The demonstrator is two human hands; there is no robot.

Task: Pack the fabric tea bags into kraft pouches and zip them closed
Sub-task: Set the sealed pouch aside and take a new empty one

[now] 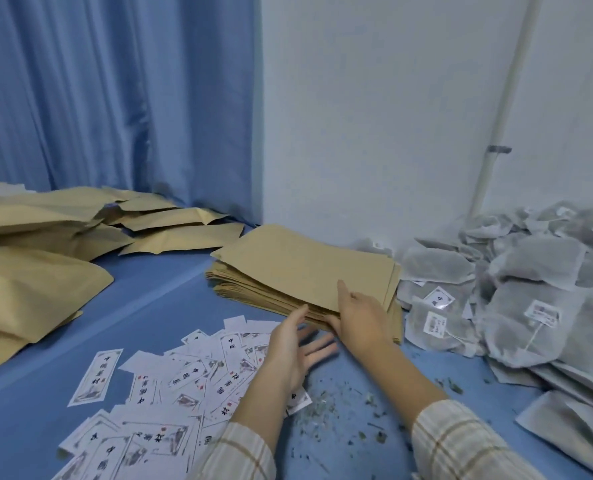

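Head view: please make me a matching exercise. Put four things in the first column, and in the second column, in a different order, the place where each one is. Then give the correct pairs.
Things
1. stack of flat kraft pouches
2. pile of fabric tea bags
3. printed paper labels
4. filled kraft pouches

Places
A. far left, in front of the blue curtain
B. right side, against the white wall
C. centre, under the right hand
D. near left, beneath the left hand

Pairs: 1-C, 2-B, 3-D, 4-A
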